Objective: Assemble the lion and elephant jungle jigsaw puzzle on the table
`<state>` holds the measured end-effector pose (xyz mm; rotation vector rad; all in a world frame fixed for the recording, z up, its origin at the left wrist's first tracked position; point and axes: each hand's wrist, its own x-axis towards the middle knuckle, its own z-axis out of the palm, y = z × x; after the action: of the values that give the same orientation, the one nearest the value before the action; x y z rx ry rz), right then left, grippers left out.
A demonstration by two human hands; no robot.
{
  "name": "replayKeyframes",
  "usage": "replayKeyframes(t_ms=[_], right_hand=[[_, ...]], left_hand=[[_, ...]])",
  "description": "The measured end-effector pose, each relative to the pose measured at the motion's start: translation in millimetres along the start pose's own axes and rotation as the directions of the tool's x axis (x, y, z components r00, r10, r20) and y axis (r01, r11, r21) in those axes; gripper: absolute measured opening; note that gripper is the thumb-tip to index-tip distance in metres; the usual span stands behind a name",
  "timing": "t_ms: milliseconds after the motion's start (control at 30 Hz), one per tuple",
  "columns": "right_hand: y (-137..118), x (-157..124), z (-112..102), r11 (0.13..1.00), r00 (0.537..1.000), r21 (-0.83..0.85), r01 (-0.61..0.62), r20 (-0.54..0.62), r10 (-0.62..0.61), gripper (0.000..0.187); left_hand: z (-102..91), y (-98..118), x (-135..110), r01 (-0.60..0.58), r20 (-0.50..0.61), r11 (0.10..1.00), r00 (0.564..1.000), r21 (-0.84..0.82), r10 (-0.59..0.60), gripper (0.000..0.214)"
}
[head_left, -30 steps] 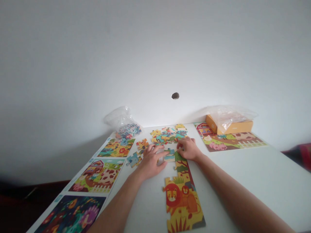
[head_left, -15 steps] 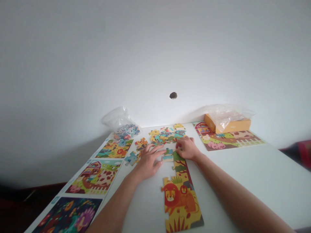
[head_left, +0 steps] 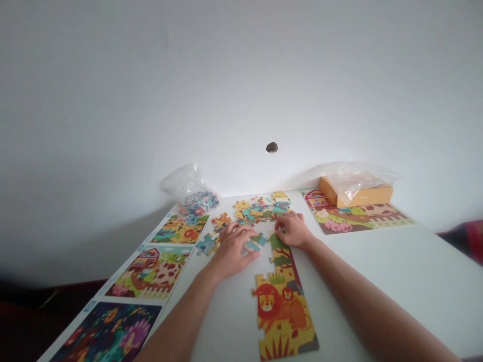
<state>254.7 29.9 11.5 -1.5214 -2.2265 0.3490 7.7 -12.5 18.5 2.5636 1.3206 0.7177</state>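
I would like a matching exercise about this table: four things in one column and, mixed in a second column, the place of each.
Things
1. orange box
2. lion puzzle
3. bag of pieces
4. blue piece

Places
a. touching the left hand
b. at the back, left
c. at the back, right, under plastic
d. nearest the camera

Pairs: 1-c, 2-d, 3-b, 4-a

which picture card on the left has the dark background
The nearest card, bottom left: dark blue, while the farm card and the savanna card beyond it are bright.
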Motion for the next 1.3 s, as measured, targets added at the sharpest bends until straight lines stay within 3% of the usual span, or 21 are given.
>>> replayKeyframes(t_ms=[67,167,367,500,600,700,833,867,967,1100,1300], right_hand=[[-0.2,0.1,-0.1,1.000,1.000,-0.002,0.000,0.000,0.000,0.010],[0.0,0.1,-0.4,1.000,1.000,0.004,-0.001,0.000,0.001,0.010],[2.7,0.3,-0.2,1.000,1.000,-0.009,-0.005,0.000,0.005,0.008],[4.2,0.6,0.0,0.999,1.000,-0.026,-0.021,-0.004,0.021,0.007],[4.5,0.6,0.3,0.999,0.999,-0.031,-0.032,-0.006,0.031,0.007],[4.7,0.9,1.0,0.999,1.000,-0.030,-0.031,-0.005,0.030,0.007],[5.0,1.4,1.9,0.999,1.000,-0.031,-0.027,-0.002,0.027,0.007],[4.9,1.5,2.0,0.999,1.000,-0.030,-0.027,-0.001,0.027,0.007],[4.6,1.1,1.6,0.999,1.000,-0.026,-0.030,0.000,0.030,0.008],[3.9,0.5,0.4,0.999,0.999,-0.029,-0.036,0.011,0.036,0.008],[2.4,0.7,0.0,0.998,0.999,-0.037,-0.044,0.014,0.044,0.008]], left_hand=[[1.0,3.7,0.0,0.004,0.032,1.000,0.999,0.001,-0.004,0.042],[-2.1,4.2,-0.6,-0.025,0.086,1.000,0.996,-0.009,0.026,0.033],[-12.8,-1.6,-2.9,-0.036,0.166,0.999,0.985,-0.033,0.041,0.035],[-12.7,-3.4,-4.7,-0.049,0.198,0.993,0.978,-0.104,0.069,0.050],[-10.2,-4.7,-4.9,-0.088,0.181,0.985,0.977,-0.146,0.114,0.058],[-6.4,-5.4,-3.3,-0.120,0.121,0.983,0.983,-0.138,0.137,0.051],[-1.2,-4.5,-1.4,-0.015,0.029,1.000,0.999,-0.019,0.016,0.023],[-0.6,-3.8,-1.6,0.023,0.033,1.000,0.999,0.011,-0.023,0.025],[-2.2,-0.5,-2.7,0.073,0.101,0.996,0.992,0.045,-0.077,0.040],[-9.7,4.6,-3.3,0.017,0.200,1.000,0.980,-0.023,-0.012,0.037],[-16.5,11.8,-2.1,-0.007,0.264,0.994,0.964,-0.109,0.035,0.043]])
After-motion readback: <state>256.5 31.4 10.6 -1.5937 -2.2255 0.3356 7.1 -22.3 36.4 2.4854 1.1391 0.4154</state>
